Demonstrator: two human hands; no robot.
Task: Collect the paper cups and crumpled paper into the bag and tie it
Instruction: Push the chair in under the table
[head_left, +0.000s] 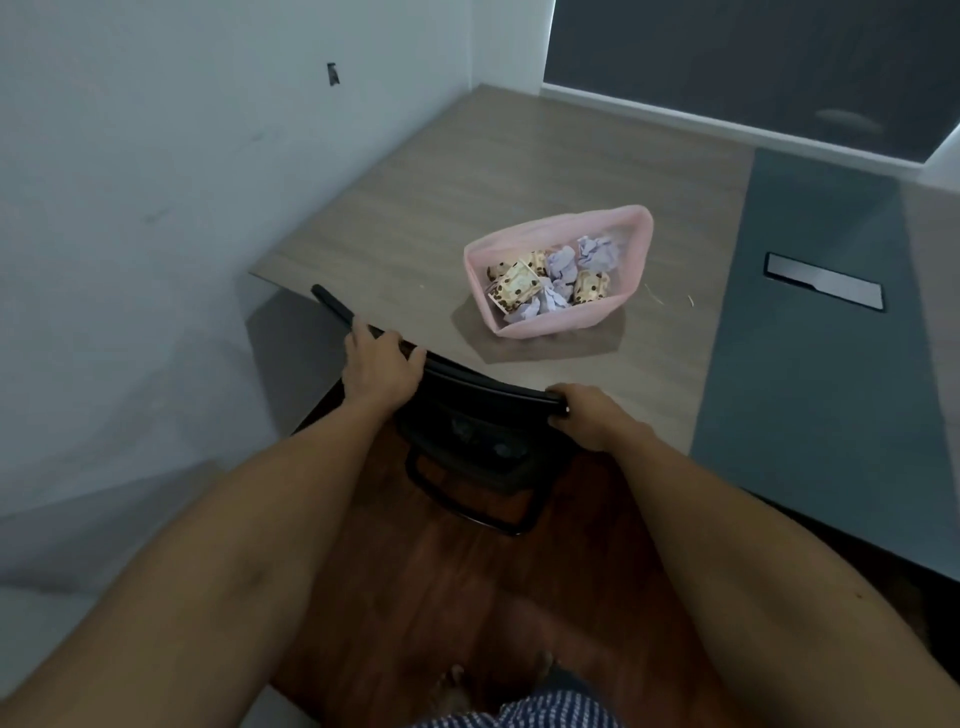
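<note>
Gripping the black chair back (483, 382), left hand (376, 364) and right hand (597, 415) curl over it; beyond them on the table (415, 208), the untied pink bag (550, 322) holds paper cups (514, 288) and crumpled paper (597, 252), mouth open upward, long axis running left-near to right-far; chair seat mostly hidden.

One translucent pink plastic bag (558, 270) standing open on one wood-grain table (467, 197), inside the bag about four crumpled cream paper cups with brown dots (514, 287) and about four lilac crumpled paper balls (597, 252), one black chair (467, 410) at the table's near edge, two bare hands on the chair
</note>
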